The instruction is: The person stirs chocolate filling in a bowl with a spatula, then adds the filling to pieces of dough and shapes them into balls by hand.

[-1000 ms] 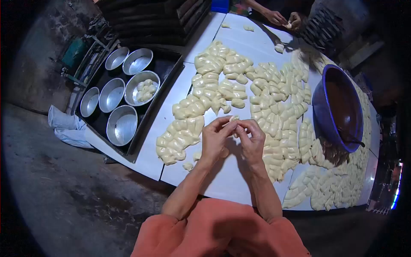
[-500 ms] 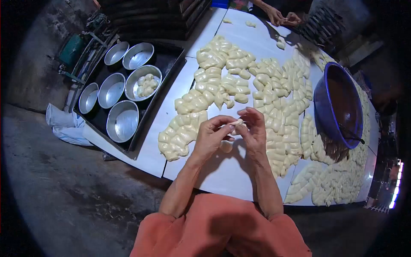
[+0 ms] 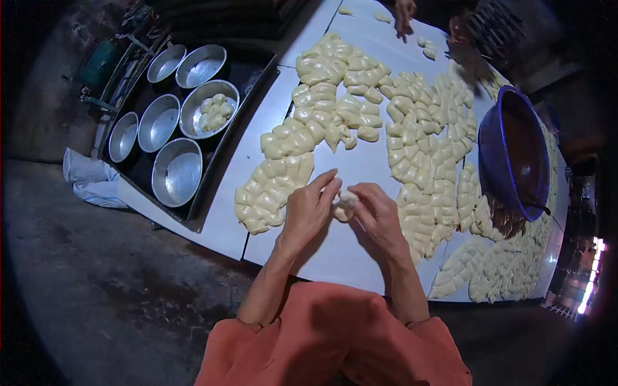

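Between my two hands, above the white tabletop, is a small pale piece of dough (image 3: 348,195). My right hand (image 3: 380,217) pinches it with thumb and fingers from the right. My left hand (image 3: 310,209) is closed at its other side, fingertips bent against the dough and partly hidden. Just below lies another small lump of dough (image 3: 342,213) on the table. Joined rows of shiny dough pieces (image 3: 277,183) spread to the left of my hands, and more dough pieces (image 3: 418,161) lie to the right.
A black tray (image 3: 254,83) at the left holds several round metal pans; one pan (image 3: 190,116) has dough balls in it. A large blue basin (image 3: 492,154) with a handled tool stands at the right among dough. Another person's hand (image 3: 404,14) is at the far edge.
My hands have lowered slightly toward the table, and the dough between them now looks rounder. The other person's hands have moved apart, and the view has shifted a little.
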Tool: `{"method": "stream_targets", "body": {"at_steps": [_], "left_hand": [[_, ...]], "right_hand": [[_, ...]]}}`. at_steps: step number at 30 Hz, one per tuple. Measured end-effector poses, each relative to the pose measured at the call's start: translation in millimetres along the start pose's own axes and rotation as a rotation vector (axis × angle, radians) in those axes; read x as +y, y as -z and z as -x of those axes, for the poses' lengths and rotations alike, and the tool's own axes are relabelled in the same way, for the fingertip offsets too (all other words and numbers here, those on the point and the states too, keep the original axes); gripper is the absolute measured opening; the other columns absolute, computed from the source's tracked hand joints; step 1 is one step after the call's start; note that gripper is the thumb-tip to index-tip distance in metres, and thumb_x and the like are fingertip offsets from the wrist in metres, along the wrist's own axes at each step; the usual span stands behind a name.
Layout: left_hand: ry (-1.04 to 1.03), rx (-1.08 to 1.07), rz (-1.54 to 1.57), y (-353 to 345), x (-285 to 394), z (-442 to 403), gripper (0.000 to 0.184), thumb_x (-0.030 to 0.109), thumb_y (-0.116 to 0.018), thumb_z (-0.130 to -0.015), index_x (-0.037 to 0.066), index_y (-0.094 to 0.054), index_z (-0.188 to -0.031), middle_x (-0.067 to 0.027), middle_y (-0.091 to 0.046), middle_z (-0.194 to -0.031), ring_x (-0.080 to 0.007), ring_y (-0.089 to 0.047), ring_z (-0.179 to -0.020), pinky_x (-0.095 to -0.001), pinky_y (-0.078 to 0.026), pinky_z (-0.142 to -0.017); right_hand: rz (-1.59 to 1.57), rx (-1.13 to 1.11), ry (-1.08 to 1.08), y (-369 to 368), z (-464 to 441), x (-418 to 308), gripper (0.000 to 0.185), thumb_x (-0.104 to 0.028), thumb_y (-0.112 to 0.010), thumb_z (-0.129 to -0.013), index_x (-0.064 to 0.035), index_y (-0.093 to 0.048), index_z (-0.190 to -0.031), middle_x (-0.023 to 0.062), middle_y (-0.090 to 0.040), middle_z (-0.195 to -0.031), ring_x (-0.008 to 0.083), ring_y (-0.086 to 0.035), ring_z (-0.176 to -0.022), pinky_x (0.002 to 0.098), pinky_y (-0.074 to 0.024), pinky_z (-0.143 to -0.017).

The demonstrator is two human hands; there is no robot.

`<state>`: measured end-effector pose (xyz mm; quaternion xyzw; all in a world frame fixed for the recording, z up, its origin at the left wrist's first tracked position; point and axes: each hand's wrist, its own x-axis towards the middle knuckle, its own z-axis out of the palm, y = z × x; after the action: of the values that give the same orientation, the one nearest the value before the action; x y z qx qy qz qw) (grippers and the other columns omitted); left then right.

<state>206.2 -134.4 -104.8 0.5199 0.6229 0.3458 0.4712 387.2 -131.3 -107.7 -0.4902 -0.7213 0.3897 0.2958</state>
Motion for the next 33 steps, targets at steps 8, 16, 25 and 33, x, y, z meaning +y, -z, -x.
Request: {"method": "stream_targets", "body": {"at_steps": [8, 16, 25, 33], "left_hand": [[-0.144, -0.114, -0.346, 5.2, -6.8, 2.7, 0.036, 0.028, -0.064, -0.092, 0.002, -0.069, -0.115, -0.0172, -0.071, -0.101, -0.0311, -0.069, -0.091, -0.0383, -0.052, -0.081], [-0.192, 0.024, -0.231, 4.8, 20.4, -50.6, 0.036, 0.028, -0.069, -0.089, 0.003, -0.068, -0.115, -0.0175, -0.071, -0.099, -0.0291, -0.07, -0.082, -0.0395, -0.054, -0.074], [-0.102, -0.382, 0.159, -59.4, 40.2, -43.9, 0.033, 0.026, -0.073, -0.088, -0.001, -0.07, -0.107, -0.0087, -0.073, -0.086, -0.0124, -0.066, -0.076, -0.0271, -0.051, -0.068], [-0.377, -0.233, 0.305, -117.1, 76.6, -38.3, 0.076, 0.047, -0.058, -0.096, 0.003, -0.029, -0.15, -0.0188, -0.063, -0.122, -0.0202, -0.064, -0.095, -0.0318, -0.051, -0.079]], "right_hand": [[0.322, 0.37, 0.03, 9.4, -64.5, 40.9, 0.028, -0.014, -0.067, -0.089, -0.0031, -0.065, -0.114, 0.0144, -0.065, -0.102, 0.0294, -0.065, -0.085, 0.0381, -0.0525, -0.076], [0.094, 0.384, -0.093, 15.7, -106.3, 94.6, 0.021, -0.012, -0.063, -0.084, -0.0034, -0.062, -0.103, 0.0082, -0.064, -0.084, 0.0261, -0.061, -0.067, 0.037, -0.0512, -0.067], [-0.914, 0.2, -0.523, 48.5, 18.0, 22.1, 0.039, -0.009, -0.053, -0.097, -0.0065, -0.052, -0.136, 0.0033, -0.064, -0.104, 0.0092, -0.063, -0.081, 0.0226, -0.0545, -0.07], [-0.588, 0.667, -0.215, 69.1, 51.6, 32.3, 0.018, -0.002, -0.068, -0.089, -0.0022, -0.062, -0.106, 0.0061, -0.06, -0.109, 0.0121, -0.059, -0.096, 0.027, -0.0511, -0.081]]}}
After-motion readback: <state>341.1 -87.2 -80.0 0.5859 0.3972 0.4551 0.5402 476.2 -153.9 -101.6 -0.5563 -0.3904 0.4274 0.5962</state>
